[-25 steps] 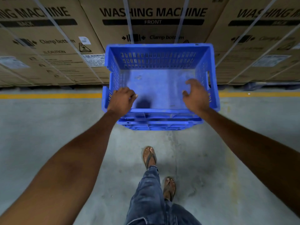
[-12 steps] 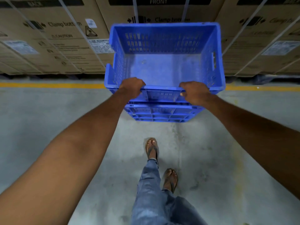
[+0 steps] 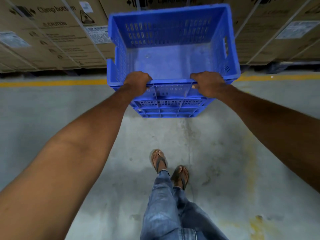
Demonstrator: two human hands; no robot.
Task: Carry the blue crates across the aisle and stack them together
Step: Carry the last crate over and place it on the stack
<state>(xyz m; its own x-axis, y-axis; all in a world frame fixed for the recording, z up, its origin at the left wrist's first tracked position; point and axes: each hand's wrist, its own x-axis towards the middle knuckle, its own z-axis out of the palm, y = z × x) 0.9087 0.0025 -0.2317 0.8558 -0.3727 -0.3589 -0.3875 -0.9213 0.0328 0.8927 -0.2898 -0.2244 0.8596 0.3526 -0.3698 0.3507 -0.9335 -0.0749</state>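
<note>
An empty blue crate (image 3: 173, 61) with slotted walls sits on top of a stack of blue crates (image 3: 169, 110) standing on the concrete floor. My left hand (image 3: 136, 83) is closed over the near rim of the top crate at its left. My right hand (image 3: 207, 83) grips the same near rim at its right. The top crate tilts a little, its near edge raised off the crate below. Only the near walls of the lower crates show beneath it.
Strapped cardboard boxes (image 3: 55, 35) on pallets line the far side behind the crates. A yellow floor line (image 3: 52, 83) runs in front of them. My legs in jeans and sandals (image 3: 169, 170) stand on the concrete just short of the stack.
Both hands went from inside the top crate to gripping its near rim. The crate has come up and closer in the view, and my feet have stepped together.
</note>
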